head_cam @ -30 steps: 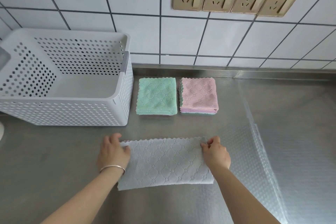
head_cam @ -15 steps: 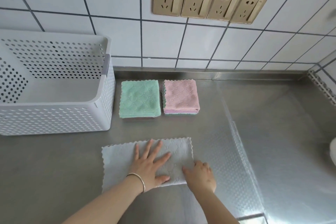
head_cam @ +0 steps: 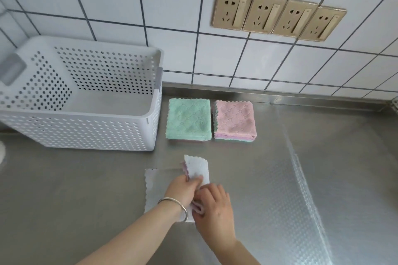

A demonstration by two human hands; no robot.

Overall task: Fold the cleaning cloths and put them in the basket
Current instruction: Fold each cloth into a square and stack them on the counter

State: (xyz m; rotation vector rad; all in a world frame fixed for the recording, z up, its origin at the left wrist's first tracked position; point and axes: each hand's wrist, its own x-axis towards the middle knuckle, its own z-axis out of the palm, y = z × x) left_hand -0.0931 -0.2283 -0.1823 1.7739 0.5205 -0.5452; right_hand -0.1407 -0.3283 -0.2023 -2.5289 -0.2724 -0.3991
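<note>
Head view: a pale grey-white scalloped-edge microfibre cloth (head_cam: 154,189) is laid on the brushed stainless steel counter (head_cam: 64,200), near the front edge, in front of the two folded stacks and to the front right of the basket. Its right part is lifted and turned over toward the left, a narrow raised flap being seen above the hands, with a pinkish underside at the flap's edge. The left hand (head_cam: 183,188), with a thin silver bangle (head_cam: 173,203) on the wrist, is closed on the raised flap, fingers curled round the fabric. The right hand (head_cam: 215,206) is placed just beside it, touching the left hand, fingers bent onto a rolled fold of cloth at the lower edge; motion blur is present, so the exact pinch cannot be told.

A white perforated plastic basket (head_cam: 86,133) is stood at the back left against the wall, no cloths seen inside. Just beside its right wall a folded mint green cloth (head_cam: 188,119) is laid on a low stack, and just right of that, apart by a slim gap, a folded pink cloth (head_cam: 234,119) is set on top of a stack with green and lilac layers visible below.

White square wall tiles (head_cam: 129,6) with dark grout are seen behind, carrying four gold-coloured socket plates (head_cam: 277,15) in a row.
</note>
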